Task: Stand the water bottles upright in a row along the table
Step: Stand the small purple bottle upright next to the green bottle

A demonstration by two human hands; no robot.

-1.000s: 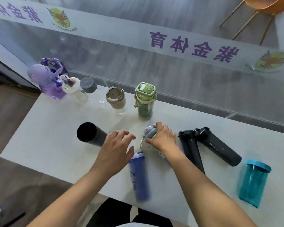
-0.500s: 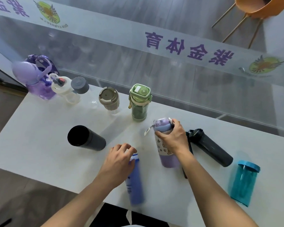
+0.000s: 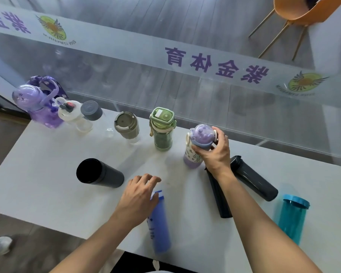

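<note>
A person stands water bottles up in a row on the white table point(image 3: 47, 174).

The right hand point(image 3: 215, 152) grips the purple bottle point(image 3: 195, 152) by its cap, upright beside the green bottle point(image 3: 162, 129). The left hand point(image 3: 138, 196) rests half-open on the lying blue bottle point(image 3: 159, 229). It looks light, hard and smooth; hold its middle. Seven bottles stand up, and four lie flat.

— Is anything hiding?
— The right arm point(image 3: 242, 209) is covering part of a black bottle point(image 3: 218, 196). The blue bottle point(image 3: 159, 227) is looking blurry.
— Anything cut off?
— The orange chair point(image 3: 303, 10) is going off the top.
</note>
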